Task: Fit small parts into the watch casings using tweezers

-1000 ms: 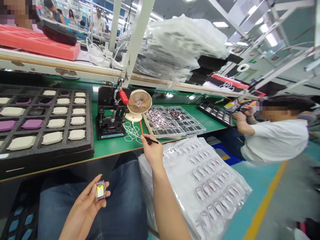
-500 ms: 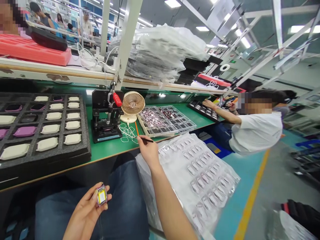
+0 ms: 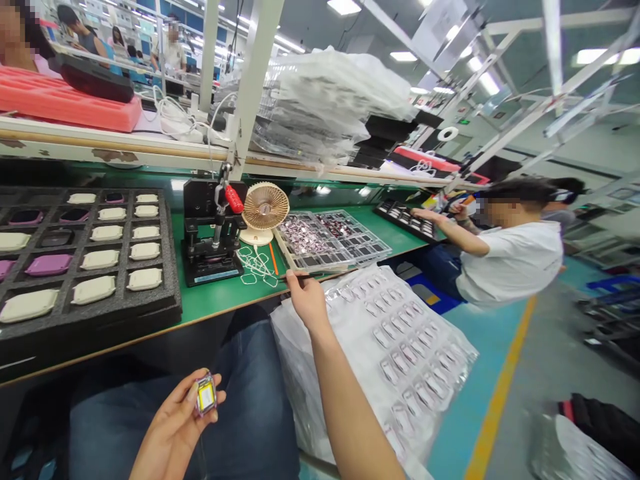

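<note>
In my left hand, low over my lap, is a small watch case; its open side faces up and shows a yellow-edged inside. My fingers grip it by the edges. My right hand is at the front edge of the green bench, pinching thin black tweezers whose tip points left. Close to that tip lies a loose pile of white sealing rings. An orange stick lies beside the rings, just beyond my right hand.
A black hand press and a small fan stand behind the rings. Left is a foam tray of watch cases; right, a clear compartment tray of small parts. A plastic-wrapped tray sits beside my lap. A co-worker sits further right.
My right hand has shifted slightly right and toward me with the tweezers, which now lie flatter. My left hand has barely moved with the watch case.
</note>
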Action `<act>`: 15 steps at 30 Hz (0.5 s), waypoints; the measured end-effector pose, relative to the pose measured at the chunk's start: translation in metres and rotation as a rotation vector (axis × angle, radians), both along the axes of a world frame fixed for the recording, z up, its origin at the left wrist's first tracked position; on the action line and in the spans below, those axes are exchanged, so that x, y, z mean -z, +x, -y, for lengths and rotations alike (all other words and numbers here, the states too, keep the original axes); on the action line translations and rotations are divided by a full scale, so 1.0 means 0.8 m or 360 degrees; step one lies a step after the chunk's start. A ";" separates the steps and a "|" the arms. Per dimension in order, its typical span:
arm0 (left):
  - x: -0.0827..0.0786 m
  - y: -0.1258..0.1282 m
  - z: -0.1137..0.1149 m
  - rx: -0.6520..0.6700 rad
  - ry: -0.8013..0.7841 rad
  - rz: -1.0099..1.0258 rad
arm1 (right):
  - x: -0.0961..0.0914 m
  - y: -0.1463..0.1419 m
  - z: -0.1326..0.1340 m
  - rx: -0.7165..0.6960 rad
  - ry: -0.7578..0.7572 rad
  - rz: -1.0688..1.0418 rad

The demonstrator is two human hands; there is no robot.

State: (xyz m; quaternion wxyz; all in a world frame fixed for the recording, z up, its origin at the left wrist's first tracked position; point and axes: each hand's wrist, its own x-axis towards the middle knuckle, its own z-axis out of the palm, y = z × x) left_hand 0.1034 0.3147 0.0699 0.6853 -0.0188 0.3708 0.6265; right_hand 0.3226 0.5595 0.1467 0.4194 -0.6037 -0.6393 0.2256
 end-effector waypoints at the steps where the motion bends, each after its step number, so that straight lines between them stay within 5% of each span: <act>1: 0.000 0.000 0.000 0.0005 0.0004 -0.0009 | -0.002 0.001 -0.001 0.0011 0.0016 -0.0011; 6: -0.007 0.005 -0.007 0.0066 0.0049 -0.0015 | -0.042 0.018 -0.029 0.0122 0.0048 0.0139; 11: -0.024 0.007 -0.011 0.0107 0.0018 0.0037 | -0.102 0.046 -0.109 0.0259 -0.0060 0.0533; 15: -0.028 0.003 -0.005 0.0082 -0.0039 -0.0015 | -0.109 0.047 -0.166 0.0190 -0.0239 0.0770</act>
